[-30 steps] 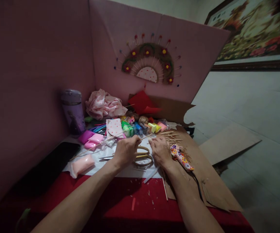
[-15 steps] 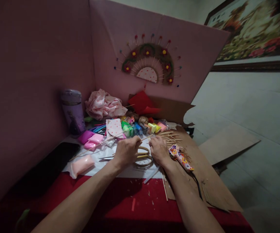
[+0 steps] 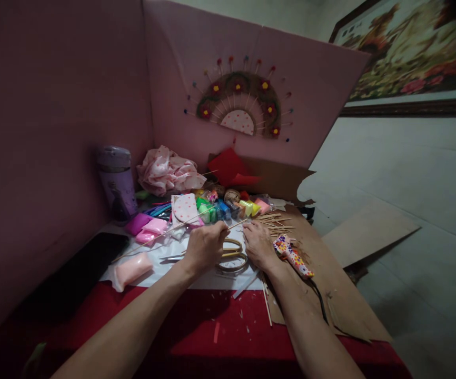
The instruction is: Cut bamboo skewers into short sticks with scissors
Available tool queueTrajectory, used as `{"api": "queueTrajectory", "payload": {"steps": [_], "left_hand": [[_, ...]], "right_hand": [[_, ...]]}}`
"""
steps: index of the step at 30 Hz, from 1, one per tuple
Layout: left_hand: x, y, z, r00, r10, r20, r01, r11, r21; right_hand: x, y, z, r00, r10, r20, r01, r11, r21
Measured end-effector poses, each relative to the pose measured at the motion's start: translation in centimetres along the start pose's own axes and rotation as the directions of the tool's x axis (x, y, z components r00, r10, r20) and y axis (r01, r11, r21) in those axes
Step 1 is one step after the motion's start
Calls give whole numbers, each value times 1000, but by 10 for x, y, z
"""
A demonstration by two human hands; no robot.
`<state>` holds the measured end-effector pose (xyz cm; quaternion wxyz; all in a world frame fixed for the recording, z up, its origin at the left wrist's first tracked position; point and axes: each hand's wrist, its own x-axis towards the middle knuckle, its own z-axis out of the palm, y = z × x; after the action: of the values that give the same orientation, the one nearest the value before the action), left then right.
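Note:
My left hand is closed in a pinch on a long thin wooden skewer that runs out to the left over the white sheet. My right hand rests knuckles up beside it, fingers curled at the skewer's right end; what they grip is hidden. Scissors with tan handles lie between and under both hands. A spotted colourful glue gun lies just right of my right hand.
Coloured clay packets, pink clay bags, a polka-dot half circle, loose sticks, crumpled pink cloth and a purple cup crowd the table. Brown cardboard lies right. A pink board with a fan decoration stands behind.
Both hands stay at the skewer with hardly any movement; the view has shifted slightly.

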<state>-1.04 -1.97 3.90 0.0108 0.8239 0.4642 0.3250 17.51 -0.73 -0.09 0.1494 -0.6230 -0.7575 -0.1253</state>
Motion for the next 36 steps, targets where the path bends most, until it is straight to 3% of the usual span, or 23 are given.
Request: {"api": "queueTrajectory", "payload": {"steps": [6, 11, 14, 17, 19, 20, 22, 25, 27, 29, 33, 36], "left_hand": [[0, 0, 0, 1000, 4, -3, -4, 1000, 3], [-1, 1, -1, 1000, -3, 5, 3, 1000, -3], [-1, 0, 0, 1000, -18, 6, 18, 1000, 10], [0, 0, 0, 999, -40, 0, 40, 999, 22], [0, 0, 0, 998, -55, 9, 55, 998, -9], [0, 0, -1, 998, -62, 20, 63, 997, -45], [0, 2, -3, 996, -67, 57, 75, 985, -155], [1, 5, -5, 991, -41, 125, 82, 933, -351], [1, 8, -5, 987, -23, 157, 90, 897, -433], [1, 10, -5, 983, -20, 181, 103, 880, -464], [0, 13, -6, 980, -51, 192, 132, 891, -434], [1, 11, -9, 979, -128, 162, 179, 916, -360]], "right_hand": [[2, 12, 7, 988, 114, -108, -119, 992, -42], [1, 27, 11, 931, 277, -238, -300, 952, -65], [0, 28, 7, 903, 320, -287, -346, 937, -46], [3, 20, -2, 887, 330, -324, -308, 944, 118], [5, 10, -9, 903, 286, -322, -165, 920, 356], [6, 5, -12, 918, 250, -308, -68, 864, 499], [7, -7, -17, 957, 162, -241, 79, 653, 753], [5, -21, -21, 990, 95, -101, 66, 311, 948], [2, -26, -22, 994, 108, -27, 8, 173, 985], [0, -29, -21, 992, 123, 17, -31, 112, 993], [0, -29, -19, 991, 135, 25, -40, 112, 993], [1, -25, -21, 976, 217, 13, -24, 48, 999]]}}
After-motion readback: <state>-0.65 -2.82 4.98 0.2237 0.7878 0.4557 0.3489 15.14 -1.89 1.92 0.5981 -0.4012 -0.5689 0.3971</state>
